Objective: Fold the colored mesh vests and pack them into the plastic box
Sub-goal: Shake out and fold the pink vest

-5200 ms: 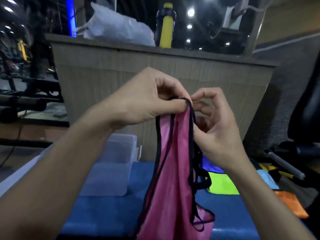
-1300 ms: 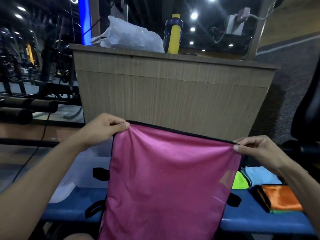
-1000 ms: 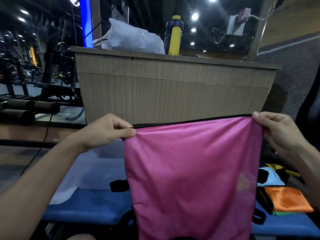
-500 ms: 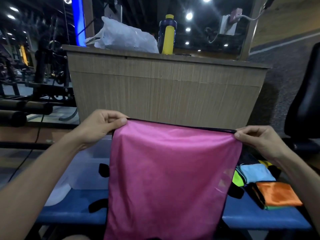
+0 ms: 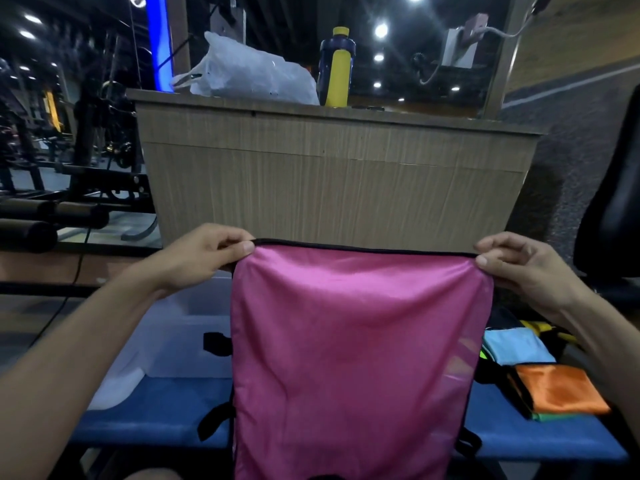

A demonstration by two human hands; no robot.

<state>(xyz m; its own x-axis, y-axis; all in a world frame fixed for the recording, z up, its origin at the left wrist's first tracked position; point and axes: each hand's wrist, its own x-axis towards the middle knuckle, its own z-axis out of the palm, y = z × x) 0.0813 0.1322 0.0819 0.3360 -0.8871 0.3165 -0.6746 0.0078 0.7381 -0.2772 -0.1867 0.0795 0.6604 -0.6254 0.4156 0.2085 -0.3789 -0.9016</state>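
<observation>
With your left hand and right hand pinching the pink vest's top corners, you're mid-fold; next, probably lower it flat onto the blue bench.

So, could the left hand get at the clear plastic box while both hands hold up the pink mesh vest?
Probably not yet: the left hand pinches the pink mesh vest, which hangs across part of the clear plastic box.

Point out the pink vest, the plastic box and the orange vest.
pink vest (image 5: 353, 348), head view, middle of its panel
plastic box (image 5: 187, 341), head view, its clear wall
orange vest (image 5: 561, 388), head view, its top face
</observation>
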